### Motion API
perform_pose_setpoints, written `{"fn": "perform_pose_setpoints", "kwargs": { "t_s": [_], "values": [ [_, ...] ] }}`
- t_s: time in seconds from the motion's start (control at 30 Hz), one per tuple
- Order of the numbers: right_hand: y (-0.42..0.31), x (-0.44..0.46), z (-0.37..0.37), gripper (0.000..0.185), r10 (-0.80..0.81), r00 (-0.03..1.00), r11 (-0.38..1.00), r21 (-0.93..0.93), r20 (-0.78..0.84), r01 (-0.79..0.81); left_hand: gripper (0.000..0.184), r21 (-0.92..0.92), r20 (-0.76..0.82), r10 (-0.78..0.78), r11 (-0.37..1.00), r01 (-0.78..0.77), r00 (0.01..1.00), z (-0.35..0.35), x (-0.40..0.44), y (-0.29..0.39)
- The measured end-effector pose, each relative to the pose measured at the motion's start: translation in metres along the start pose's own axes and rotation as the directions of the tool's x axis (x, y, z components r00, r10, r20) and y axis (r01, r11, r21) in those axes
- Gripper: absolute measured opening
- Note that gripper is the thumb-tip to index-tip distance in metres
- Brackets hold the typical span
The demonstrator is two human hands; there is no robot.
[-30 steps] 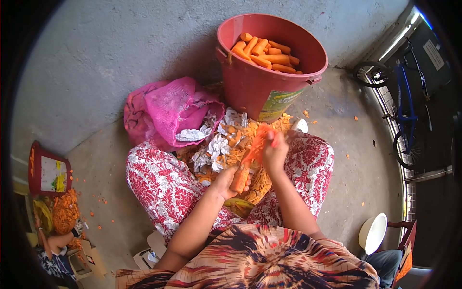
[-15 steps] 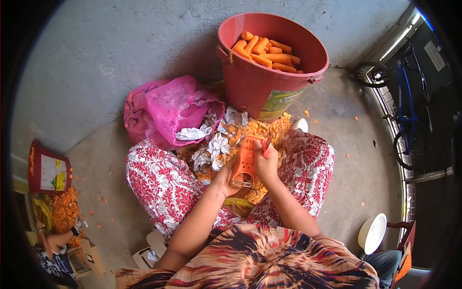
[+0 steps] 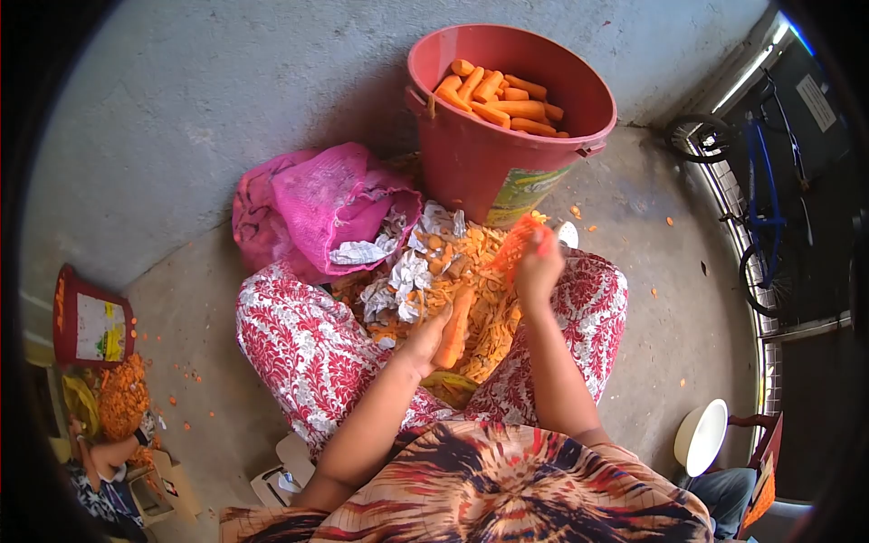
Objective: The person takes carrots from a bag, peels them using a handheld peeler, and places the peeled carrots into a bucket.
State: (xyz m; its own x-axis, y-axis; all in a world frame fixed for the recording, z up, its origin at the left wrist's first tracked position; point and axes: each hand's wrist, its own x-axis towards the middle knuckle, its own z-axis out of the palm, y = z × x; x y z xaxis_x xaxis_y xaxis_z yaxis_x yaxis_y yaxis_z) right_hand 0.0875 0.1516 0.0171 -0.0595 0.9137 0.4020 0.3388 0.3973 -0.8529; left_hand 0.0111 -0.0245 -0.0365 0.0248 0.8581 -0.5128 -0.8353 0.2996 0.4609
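My left hand [image 3: 425, 342] is wrapped around a peeled-looking carrot [image 3: 457, 326], which slants up and away from my palm. In my right hand [image 3: 540, 269], raised to the right of the carrot, is an orange plastic peeler [image 3: 514, 244] with a perforated body, blurred by motion. Carrot and peeler are apart. Below both hands, between my crossed legs, lies a heap of carrot peelings [image 3: 489, 339] mixed with crumpled paper [image 3: 412, 271]. A large red bucket [image 3: 471, 163] beyond the heap holds several peeled carrots [image 3: 516, 107].
A pink mesh sack [image 3: 312, 204] lies left of the bucket. At far left are another red bucket [image 3: 90, 317], a peelings pile [image 3: 122, 398] and another person's arm [image 3: 113, 451]. A white basin [image 3: 700, 438] stands at right; a blue bicycle [image 3: 760, 208] leans beyond.
The peeler has lifted off the carrot and moved up and right with my right hand. My left hand keeps the carrot in nearly the same place, now uncovered.
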Motion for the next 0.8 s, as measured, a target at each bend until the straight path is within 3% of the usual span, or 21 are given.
{"fn": "perform_pose_setpoints", "kwargs": {
  "t_s": [0.03, 0.07, 0.17, 0.3, 0.33, 0.43, 0.47, 0.5, 0.57, 0.7, 0.77, 0.8],
  "values": [
    [0.001, 0.012, -0.005, 0.020, 0.154, 0.988, 0.988, 0.030, -0.011, -0.153, 0.037, -0.019, 0.005, -0.012, 1.000, 0.012, 1.000, 0.001, -0.001, 0.003],
    [0.000, 0.017, -0.011, 0.020, 0.138, 0.990, 0.990, 0.040, -0.028, -0.137, 0.036, -0.040, 0.009, -0.024, 0.999, 0.025, 1.000, 0.004, -0.005, 0.006],
    [0.010, 0.006, -0.011, 0.017, 0.244, 0.961, 0.942, 0.202, 0.133, -0.267, 0.036, -0.148, 0.051, -0.062, 0.987, 0.069, 0.997, 0.009, -0.007, 0.012],
    [-0.039, -0.029, -0.008, 0.018, 0.216, 0.935, 0.941, 0.194, 0.282, -0.276, 0.036, -0.198, 0.142, -0.092, 0.973, 0.119, 0.986, 0.017, -0.010, 0.020],
    [-0.033, -0.034, -0.005, 0.019, 0.147, 0.949, 0.970, 0.146, 0.280, -0.193, 0.036, -0.235, 0.161, -0.108, 0.961, 0.145, 0.981, 0.016, -0.011, 0.020],
    [-0.017, -0.027, 0.000, 0.021, 0.269, 0.936, 0.937, 0.165, 0.228, -0.309, 0.039, -0.289, 0.244, -0.134, 0.936, 0.203, 0.961, 0.015, -0.013, 0.021],
    [0.004, -0.019, 0.002, 0.023, 0.242, 0.955, 0.948, 0.170, 0.170, -0.270, 0.040, -0.275, 0.285, -0.128, 0.938, 0.209, 0.950, 0.014, -0.013, 0.022],
    [-0.010, -0.011, -0.004, 0.026, 0.325, 0.932, 0.904, 0.237, 0.159, -0.355, 0.041, -0.262, 0.326, -0.121, 0.941, 0.213, 0.938, 0.015, -0.012, 0.023],
    [-0.027, -0.002, -0.013, 0.026, 0.336, 0.931, 0.871, 0.330, 0.139, -0.364, 0.042, -0.274, 0.319, -0.151, 0.930, 0.244, 0.936, 0.017, -0.014, 0.024],
    [-0.001, -0.030, 0.001, 0.025, 0.186, 0.950, 0.951, 0.197, 0.252, -0.238, 0.039, -0.221, 0.364, -0.196, 0.932, 0.289, 0.911, 0.020, -0.014, 0.020],
    [-0.020, -0.038, 0.002, 0.028, 0.041, 0.980, 0.985, 0.154, 0.197, -0.073, 0.042, -0.207, 0.377, -0.212, 0.930, 0.305, 0.902, 0.019, -0.015, 0.018],
    [-0.014, -0.033, 0.003, 0.027, 0.065, 0.985, 0.988, 0.127, 0.163, -0.086, 0.044, -0.200, 0.383, -0.219, 0.929, 0.312, 0.897, 0.019, -0.016, 0.017]
  ]
}}
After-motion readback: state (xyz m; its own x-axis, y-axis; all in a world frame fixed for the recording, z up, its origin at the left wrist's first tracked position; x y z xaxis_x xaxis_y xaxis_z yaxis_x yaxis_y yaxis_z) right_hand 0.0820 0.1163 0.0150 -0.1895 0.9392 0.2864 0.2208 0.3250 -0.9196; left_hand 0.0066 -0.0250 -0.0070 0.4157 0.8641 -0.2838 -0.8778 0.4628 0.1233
